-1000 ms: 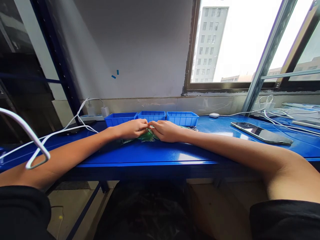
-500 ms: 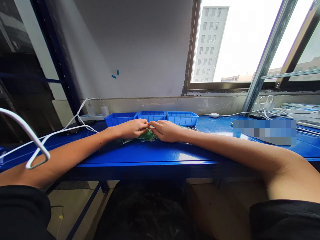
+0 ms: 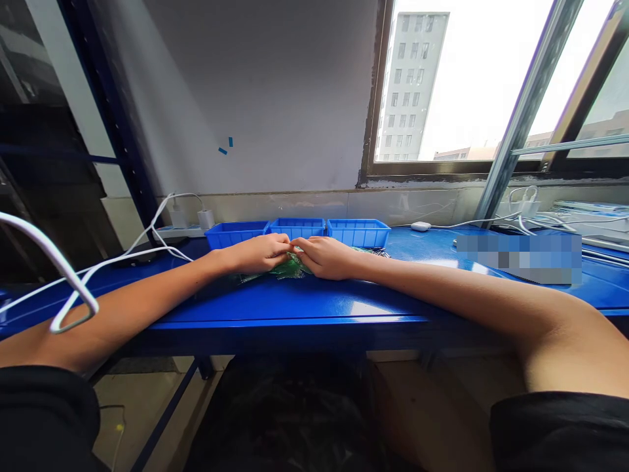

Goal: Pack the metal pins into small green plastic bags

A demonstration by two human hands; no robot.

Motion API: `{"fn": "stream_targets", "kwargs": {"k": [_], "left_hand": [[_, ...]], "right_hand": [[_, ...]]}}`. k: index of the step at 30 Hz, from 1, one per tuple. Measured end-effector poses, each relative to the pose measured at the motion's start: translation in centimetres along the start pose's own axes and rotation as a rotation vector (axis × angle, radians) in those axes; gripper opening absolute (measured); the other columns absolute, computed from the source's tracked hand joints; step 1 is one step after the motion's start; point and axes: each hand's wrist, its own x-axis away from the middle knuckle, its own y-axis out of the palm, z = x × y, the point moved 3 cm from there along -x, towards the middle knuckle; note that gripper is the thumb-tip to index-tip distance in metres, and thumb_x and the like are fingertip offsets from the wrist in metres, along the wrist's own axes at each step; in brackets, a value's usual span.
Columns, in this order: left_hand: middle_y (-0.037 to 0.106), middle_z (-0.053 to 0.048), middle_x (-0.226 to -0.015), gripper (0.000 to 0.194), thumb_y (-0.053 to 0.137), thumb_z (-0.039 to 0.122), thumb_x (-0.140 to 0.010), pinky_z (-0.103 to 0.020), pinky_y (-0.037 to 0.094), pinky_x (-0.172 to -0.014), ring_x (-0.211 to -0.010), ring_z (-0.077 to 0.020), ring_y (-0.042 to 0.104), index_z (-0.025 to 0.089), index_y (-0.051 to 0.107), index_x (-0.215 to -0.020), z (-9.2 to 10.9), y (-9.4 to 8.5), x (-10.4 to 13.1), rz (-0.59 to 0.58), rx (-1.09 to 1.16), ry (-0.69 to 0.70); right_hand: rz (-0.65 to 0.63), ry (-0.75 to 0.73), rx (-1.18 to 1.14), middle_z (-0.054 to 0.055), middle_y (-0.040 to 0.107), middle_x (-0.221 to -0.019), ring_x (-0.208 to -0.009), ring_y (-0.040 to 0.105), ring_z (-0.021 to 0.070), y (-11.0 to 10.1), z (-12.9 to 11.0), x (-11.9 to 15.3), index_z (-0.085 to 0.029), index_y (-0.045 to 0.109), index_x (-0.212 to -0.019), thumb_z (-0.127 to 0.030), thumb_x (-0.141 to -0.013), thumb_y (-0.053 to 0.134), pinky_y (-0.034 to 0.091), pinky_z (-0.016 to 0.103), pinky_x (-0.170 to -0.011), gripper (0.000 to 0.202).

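Observation:
My left hand [image 3: 268, 253] and my right hand [image 3: 324, 257] meet over the blue tabletop [image 3: 275, 303], fingertips touching. Both are closed with bent fingers pressed together in a pinch. Whatever they hold between them is hidden or too small to name. Just below and behind the fingers lies a crinkled, shiny green plastic material [image 3: 291, 267], partly covered by the hands. Some thin dark pieces [image 3: 379, 252] show past my right wrist.
Behind the hands stand three blue bins: a left bin [image 3: 236, 231], a middle bin [image 3: 297, 227] and a right bin [image 3: 358, 231]. A white cable [image 3: 73, 295] loops over my left forearm. A blurred-out flat object [image 3: 521, 259] lies at right, near a white adapter [image 3: 420, 226].

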Motion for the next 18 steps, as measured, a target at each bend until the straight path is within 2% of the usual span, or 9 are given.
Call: {"fn": "stream_targets", "kwargs": {"k": [18], "left_hand": [[0.055, -0.011, -0.095, 0.036, 0.031, 0.031, -0.094, -0.032, 0.04, -0.085, -0.09, -0.0209, 0.051, 0.012, 0.062, -0.096, 0.03, 0.02, -0.04, -0.015, 0.001, 0.004]], "right_hand": [[0.003, -0.002, -0.003, 0.012, 0.067, -0.095, -0.089, 0.062, 0.0221, -0.01, -0.1, 0.05, -0.012, 0.048, -0.117, -0.03, -0.1, 0.027, 0.038, 0.03, -0.071, 0.032]]}}
